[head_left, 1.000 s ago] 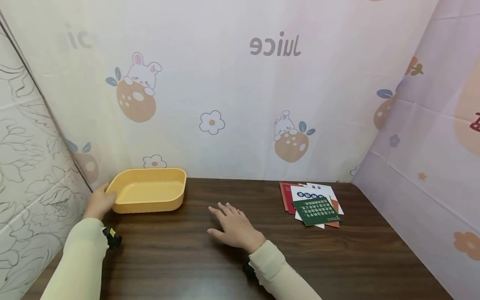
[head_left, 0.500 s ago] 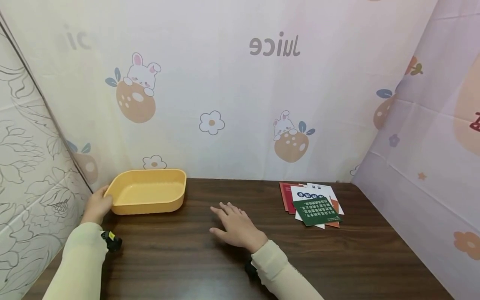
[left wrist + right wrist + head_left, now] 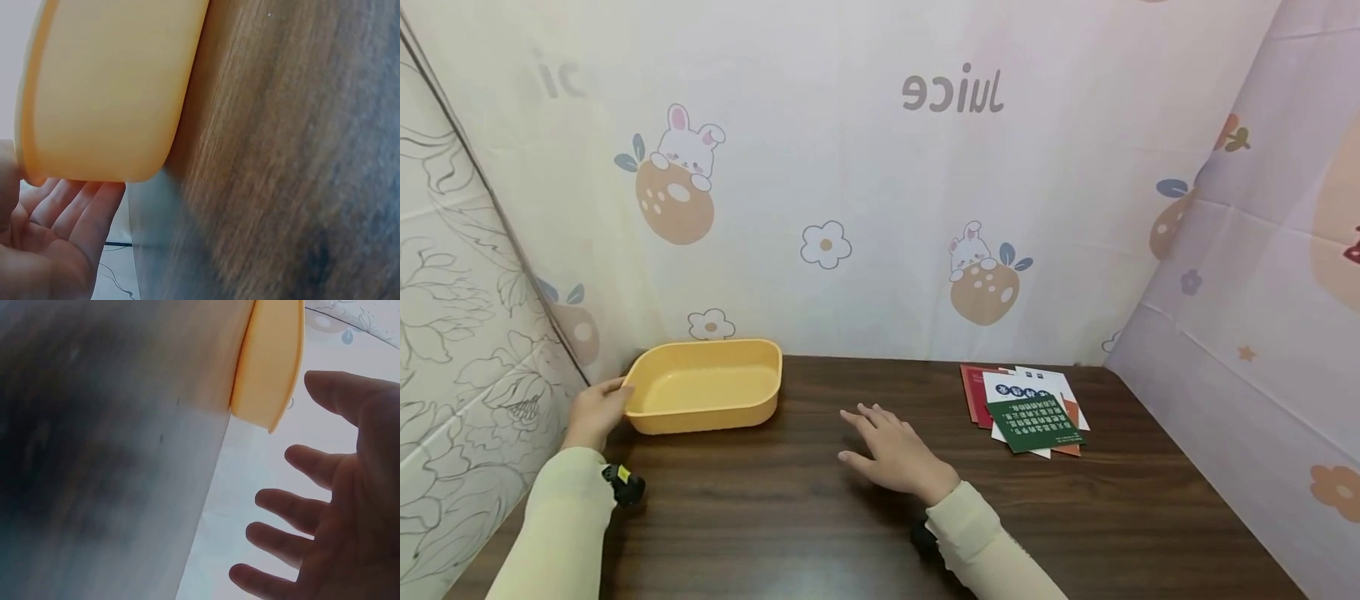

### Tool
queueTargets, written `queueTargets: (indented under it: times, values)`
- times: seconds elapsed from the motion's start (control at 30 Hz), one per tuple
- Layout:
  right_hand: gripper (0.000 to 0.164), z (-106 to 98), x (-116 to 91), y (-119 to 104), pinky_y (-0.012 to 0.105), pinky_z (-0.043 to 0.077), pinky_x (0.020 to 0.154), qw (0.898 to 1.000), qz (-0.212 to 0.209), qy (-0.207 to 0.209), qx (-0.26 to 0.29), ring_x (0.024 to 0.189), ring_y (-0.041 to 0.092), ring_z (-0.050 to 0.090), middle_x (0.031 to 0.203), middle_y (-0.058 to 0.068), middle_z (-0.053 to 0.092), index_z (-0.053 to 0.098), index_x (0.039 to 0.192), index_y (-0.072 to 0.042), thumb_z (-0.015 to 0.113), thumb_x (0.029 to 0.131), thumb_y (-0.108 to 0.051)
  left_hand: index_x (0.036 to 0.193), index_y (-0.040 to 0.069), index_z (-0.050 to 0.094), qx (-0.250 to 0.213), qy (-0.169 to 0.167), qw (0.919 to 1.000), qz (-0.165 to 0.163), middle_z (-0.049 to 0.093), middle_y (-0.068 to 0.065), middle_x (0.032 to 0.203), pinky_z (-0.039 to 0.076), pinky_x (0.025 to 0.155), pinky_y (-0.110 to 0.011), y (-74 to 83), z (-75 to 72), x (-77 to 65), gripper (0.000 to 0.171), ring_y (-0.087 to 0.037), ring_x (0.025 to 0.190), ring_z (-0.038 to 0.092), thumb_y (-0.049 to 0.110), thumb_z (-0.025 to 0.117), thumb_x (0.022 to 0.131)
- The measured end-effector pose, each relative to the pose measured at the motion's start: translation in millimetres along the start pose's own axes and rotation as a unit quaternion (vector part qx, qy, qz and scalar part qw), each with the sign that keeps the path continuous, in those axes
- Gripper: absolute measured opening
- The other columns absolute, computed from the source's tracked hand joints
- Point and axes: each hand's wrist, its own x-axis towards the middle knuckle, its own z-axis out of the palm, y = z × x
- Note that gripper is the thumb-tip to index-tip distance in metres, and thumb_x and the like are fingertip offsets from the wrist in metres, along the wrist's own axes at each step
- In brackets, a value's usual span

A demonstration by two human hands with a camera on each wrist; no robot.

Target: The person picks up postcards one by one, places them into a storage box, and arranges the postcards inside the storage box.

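A yellow rectangular plastic tray (image 3: 707, 419) with rounded corners stands at the back left of the dark wooden table, with nothing in it. My left hand (image 3: 595, 412) grips its left end, the thumb at the rim. In the left wrist view the fingers (image 3: 94, 215) reach along the outside of the tray's end wall (image 3: 106, 94). Palm down, my right hand (image 3: 898, 454) hovers over the middle of the table with its fingers spread. It holds nothing, and the right wrist view shows the tray (image 3: 265, 369) beyond its thumb.
Several overlapping printed cards lie at the back right, a green card (image 3: 1033, 423) on top, with a red card (image 3: 976, 396) beneath. Patterned curtains (image 3: 880, 167) enclose the table (image 3: 820, 533) at the back and both sides.
The tray has shifted slightly to the right and nearer to me, with my left hand at its end. My right hand has drifted a little to the right. The cards lie as before.
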Motion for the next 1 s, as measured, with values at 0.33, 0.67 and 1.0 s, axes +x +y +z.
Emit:
queueTargets:
  times: [0.33, 0.67, 1.0]
  values:
    - [0.066, -11.0, -11.9, 9.8, 0.066, 0.031, 0.109, 1.000, -0.002, 0.014, 0.023, 0.145, 0.036, 0.030, 0.158, 0.010, 0.037, 0.041, 0.154, -0.019, 0.055, 0.100, -0.053, 0.147, -0.010, 0.040, -0.043, -0.040, 0.9983, -0.003, 0.044, -0.035, 0.142, 0.060, 0.071, -0.028, 1.5, 0.1, -10.6, 0.068, 0.000, 0.077, 0.059, 0.041, 0.048, 0.103]
    - [0.065, -22.9, -23.7, 28.1, 0.065, 0.031, 0.110, 0.999, 0.020, 0.038, 0.018, 0.145, 0.036, 0.031, 0.156, 0.011, 0.039, 0.042, 0.154, -0.018, 0.057, 0.099, -0.051, 0.147, -0.019, 0.027, -0.044, -0.160, 0.9853, 0.040, 0.048, -0.038, 0.134, 0.060, 0.079, -0.038, 19.2, 6.5, -18.9, 0.063, -0.009, 0.087, 0.065, 0.025, 0.042, 0.106]
    - [0.067, -43.9, -33.7, 58.5, 0.065, 0.026, 0.112, 0.994, 0.058, 0.077, 0.043, 0.145, 0.038, 0.029, 0.157, 0.015, 0.038, 0.041, 0.154, -0.015, 0.061, 0.098, -0.046, 0.147, -0.020, 0.023, -0.027, -0.214, 0.9748, 0.056, 0.040, -0.041, 0.140, 0.059, 0.081, -0.040, 27.9, 17.3, -25.0, 0.063, -0.025, 0.102, 0.065, 0.023, 0.042, 0.106]
